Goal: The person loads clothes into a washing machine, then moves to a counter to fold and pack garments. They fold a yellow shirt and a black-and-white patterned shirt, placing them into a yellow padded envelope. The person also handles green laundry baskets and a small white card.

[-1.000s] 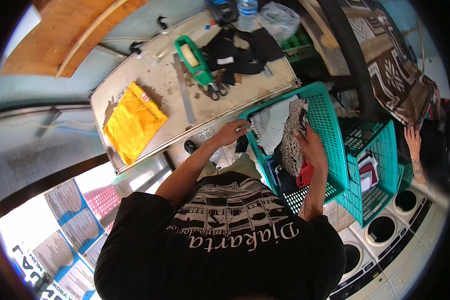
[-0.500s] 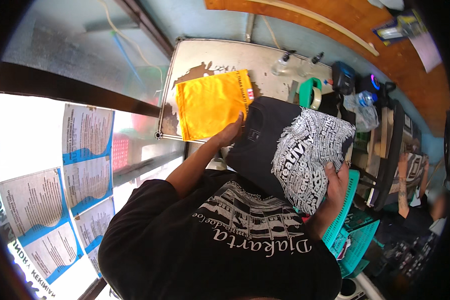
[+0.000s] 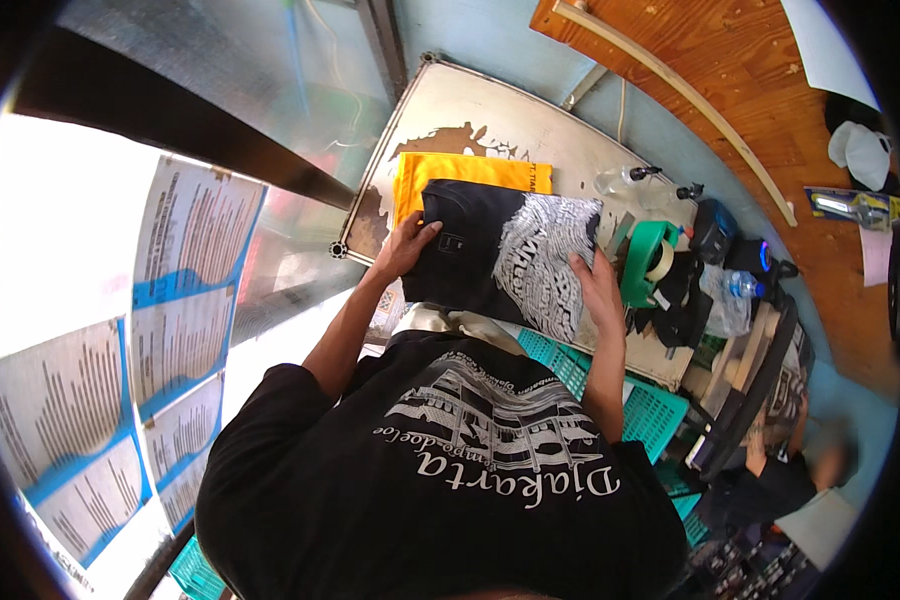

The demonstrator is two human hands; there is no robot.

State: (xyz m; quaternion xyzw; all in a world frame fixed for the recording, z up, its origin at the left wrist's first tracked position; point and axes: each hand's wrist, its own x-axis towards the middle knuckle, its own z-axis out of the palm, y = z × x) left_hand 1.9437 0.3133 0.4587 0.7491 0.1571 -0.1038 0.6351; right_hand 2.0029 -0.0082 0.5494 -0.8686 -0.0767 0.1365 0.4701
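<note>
A neatly folded black T-shirt [image 3: 468,265] with a dense white print lies flat between my hands, at the near edge of the worn white table [image 3: 500,110]. My left hand [image 3: 406,247] grips its collar side, thumb on top and fingers underneath. At the printed side, my right hand [image 3: 600,290] holds the edge the same way. Below the shirt is a folded yellow cloth [image 3: 470,172], of which only the far and left strips show. Whether the shirt rests fully on the cloth I cannot tell.
Right of the shirt stand a green tape dispenser [image 3: 648,262], clear pump bottles [image 3: 618,182] and a water bottle [image 3: 742,284]. Teal plastic baskets [image 3: 654,418] are below the table's near edge. Another person [image 3: 782,480] works at the far right. A glass pane with posters [image 3: 185,300] borders the left.
The black T-shirt has moved left and away from me, over the yellow cloth, and now covers much of it. Both hands moved with it, and the view has turned.
</note>
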